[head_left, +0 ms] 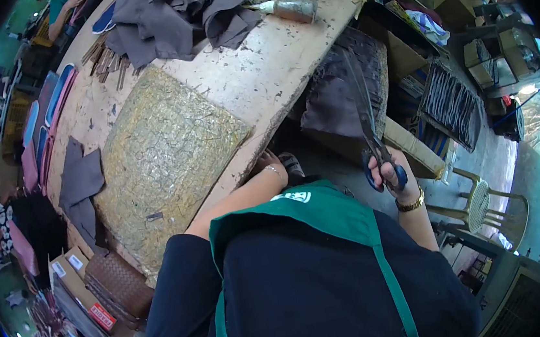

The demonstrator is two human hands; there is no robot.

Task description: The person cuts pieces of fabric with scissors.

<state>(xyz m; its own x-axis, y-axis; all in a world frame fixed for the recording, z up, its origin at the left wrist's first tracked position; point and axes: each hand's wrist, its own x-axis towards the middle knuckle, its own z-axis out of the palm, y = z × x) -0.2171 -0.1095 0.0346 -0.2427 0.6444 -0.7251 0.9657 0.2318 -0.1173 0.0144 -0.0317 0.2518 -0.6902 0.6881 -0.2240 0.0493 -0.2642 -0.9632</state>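
Observation:
My right hand [402, 175] is closed on the handles of large scissors [362, 94] with dark blue grips. Their long blades point away from me, over a stack of dark cloth-like pieces [335, 100] beside the table. My left hand [268, 162] is at the table's near edge, partly hidden, and its fingers cannot be made out. Nearest to it on the table lies a worn, yellowish, glue-crusted board [167, 146]. Dark grey-brown sheet pieces [81, 180] lie by the board's left side.
A crumpled heap of dark sheets [184, 17] and a dirty bottle [294, 10] sit at the table's far side. Thin brown strips [103, 60] lie near the heap. Cartons and a chair [478, 207] stand to the right. A person's hand [77, 0] shows at the upper left.

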